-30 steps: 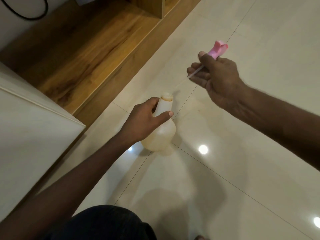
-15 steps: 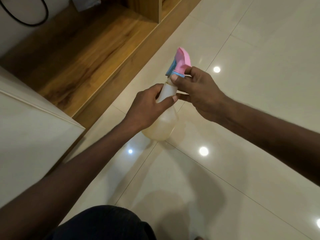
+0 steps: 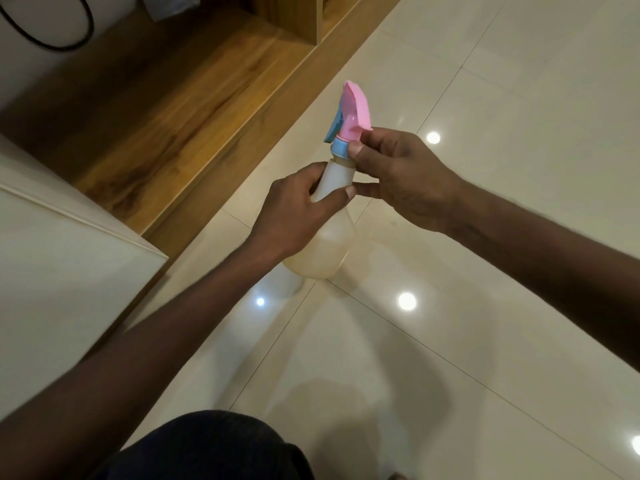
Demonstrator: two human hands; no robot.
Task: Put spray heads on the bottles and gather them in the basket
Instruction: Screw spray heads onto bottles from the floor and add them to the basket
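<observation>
Your left hand (image 3: pixel 294 209) is wrapped around the upper body of a translucent, cream-coloured plastic bottle (image 3: pixel 320 251), thumb across the front and fingers curled behind the shoulder, holding it up above the glossy cream tiled floor (image 3: pixel 485 341). The bottle tilts with its neck pointing away from you and its rounded base hanging below your left wrist, clear of the floor as far as the view shows.

Your right hand (image 3: pixel 398 178) pinches the pink plastic spray head (image 3: pixel 353 112) at its light blue screw collar (image 3: pixel 341 148), thumb on the near side and fingers closed behind it. The collar sits directly over the bottle's neck, just above your left thumb; a narrow strip of the neck shows beneath it, and you cannot tell from here how far the collar is seated. The blue trigger points to the left of your right hand, and the pink top rises above your fingertips.

The tips of your two hands nearly meet at the bottle's shoulder. Beyond your left hand runs a brown wooden platform (image 3: pixel 166 109), and to the left of your left forearm stands a pale white cabinet panel (image 3: pixel 59 271). A black cable (image 3: pixel 83 32) loops on the wall at the far left.
</observation>
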